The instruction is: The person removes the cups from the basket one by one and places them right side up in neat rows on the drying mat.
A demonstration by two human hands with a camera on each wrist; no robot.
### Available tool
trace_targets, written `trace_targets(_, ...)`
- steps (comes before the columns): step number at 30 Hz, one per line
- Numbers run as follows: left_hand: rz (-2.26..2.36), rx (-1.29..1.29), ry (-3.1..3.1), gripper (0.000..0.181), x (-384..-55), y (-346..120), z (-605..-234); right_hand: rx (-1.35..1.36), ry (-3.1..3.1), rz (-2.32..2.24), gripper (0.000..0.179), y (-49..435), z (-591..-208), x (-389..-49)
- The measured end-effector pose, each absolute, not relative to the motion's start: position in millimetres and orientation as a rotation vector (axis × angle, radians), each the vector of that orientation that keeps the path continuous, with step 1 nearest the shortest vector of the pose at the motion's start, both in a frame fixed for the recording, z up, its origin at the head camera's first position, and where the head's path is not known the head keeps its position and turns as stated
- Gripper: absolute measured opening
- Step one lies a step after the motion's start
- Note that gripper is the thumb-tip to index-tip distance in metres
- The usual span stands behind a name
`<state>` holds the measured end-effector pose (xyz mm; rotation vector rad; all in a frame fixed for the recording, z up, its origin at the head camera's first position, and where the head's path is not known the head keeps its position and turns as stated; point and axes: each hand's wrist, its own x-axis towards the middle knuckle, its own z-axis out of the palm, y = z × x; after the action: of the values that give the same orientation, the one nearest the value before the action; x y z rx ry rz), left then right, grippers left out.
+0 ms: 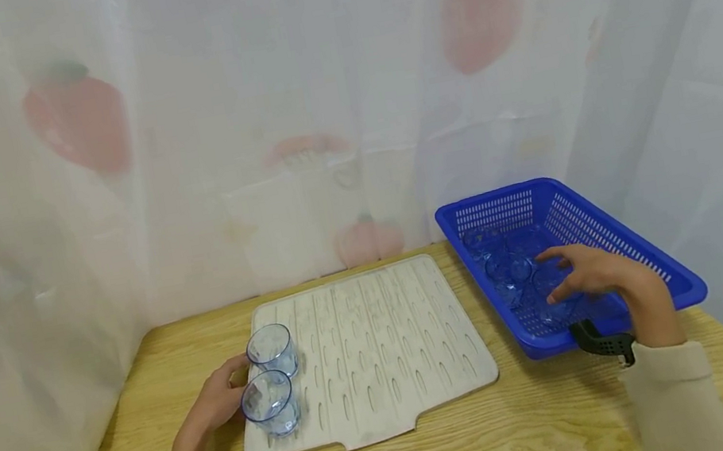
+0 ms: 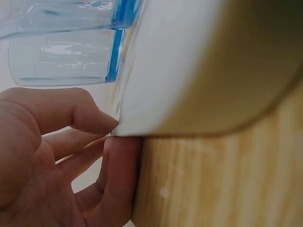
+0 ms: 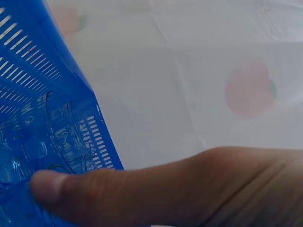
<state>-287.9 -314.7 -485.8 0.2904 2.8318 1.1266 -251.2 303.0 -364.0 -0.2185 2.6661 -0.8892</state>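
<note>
My left hand (image 1: 213,397) is at the left edge of a pale ribbed drying mat (image 1: 382,343), its thumb and fingertips pinching that edge in the left wrist view. Just beside this hand, two clear blue-tinted glasses stand on the mat: a nearer glass (image 1: 275,416) and a farther glass (image 1: 274,354). Over to the right, my right hand (image 1: 591,271) reaches into a blue plastic basket (image 1: 689,291), thumb and fingers spread above several glasses (image 1: 511,272). In the right wrist view its thumb lies in front of a glass (image 3: 61,132); the other fingers are hidden there.
A wooden table (image 1: 488,449) carries the mat and the basket side by side. Behind it hangs a whitish curtain (image 1: 276,71) with red fruit prints, which also closes off both sides. The slotted basket walls stand high around the glasses.
</note>
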Motion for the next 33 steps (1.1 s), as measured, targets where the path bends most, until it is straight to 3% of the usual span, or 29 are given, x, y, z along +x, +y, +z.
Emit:
trace_targets(17, 1.088, 0.277, 2.839, 0.056, -288, -314, -487, -0.195, 2.609, -0.884, 0.077, 301, -365, -247)
trace_targets(28, 1.073, 0.265, 2.846, 0.056, -287, -313, -484, -0.357, 2.882, -0.785, 0.069, 297, -350, -237)
trace_targets(33, 1.09, 0.269, 2.842, 0.056, -287, -314, -485, -0.379, 2.936, -0.809, 0.073, 296, -340, -231)
